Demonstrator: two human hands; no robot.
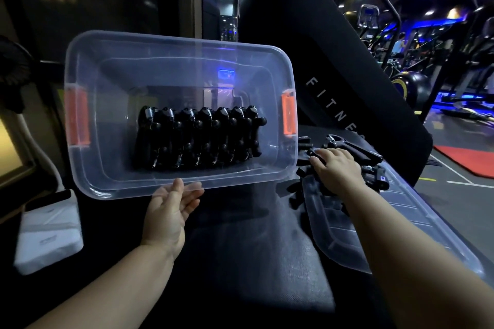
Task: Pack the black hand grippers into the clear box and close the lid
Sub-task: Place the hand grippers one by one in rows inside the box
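Fingers (191,196) of the left hand (168,216) lie nearly straight under the near rim of the clear box (112,176), propping it, not gripping it, so that its open mouth tips toward the camera. One tight row of black hand grippers (197,139) already lies along the box's floor.

The right hand (336,168) rests just right of the box on a loose heap of grippers (358,152). Its fingers are bent down over them, but from behind it cannot be told whether they have closed round one.

The packing looks partly done: one row is in, the heap remains outside, and the lid (331,232) is not yet on, lying flat on the black bench pad (240,248) beneath the right forearm.

Free room remains in the box above the packed row and along its left wall. The right rim, with its orange latch (288,115), stands almost against the heap, so each gripper probably has to rise over that edge. The lid's near end seems to lie close to the pad's edge and could slide. A white foam block (48,235) sits well apart to the left.
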